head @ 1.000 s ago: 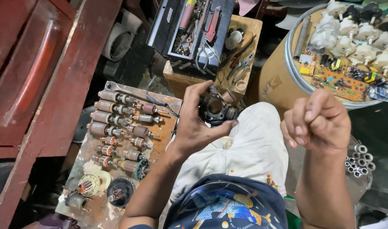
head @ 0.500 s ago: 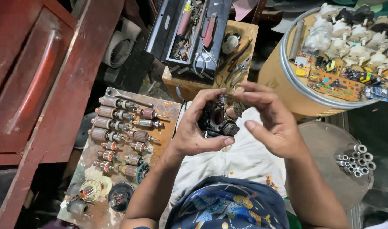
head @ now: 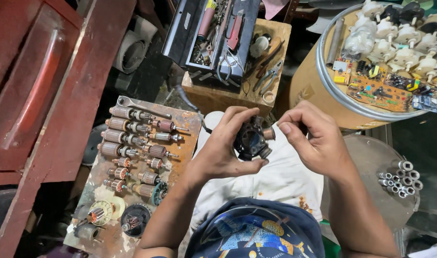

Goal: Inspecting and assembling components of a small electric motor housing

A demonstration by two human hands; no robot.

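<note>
- Left hand [head: 223, 150] wraps a black motor housing [head: 251, 141], its open end facing the camera, long axis toward the lens.
- Right hand [head: 314, 138] pinches its right edge, fingers curled.

Black motor housing [head: 251, 141] in left hand [head: 223, 152], right hand [head: 314, 138] just beside.

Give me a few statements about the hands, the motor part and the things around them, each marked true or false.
1. The left hand holds the black motor part. True.
2. The right hand rests on the drum. False: it is at the motor part.
3. The armatures lie in rows on a rusty plate. True.
4. The toolbox is shut. False: it is open, tools showing.
5. Circuit boards lie on the drum. True.
</note>
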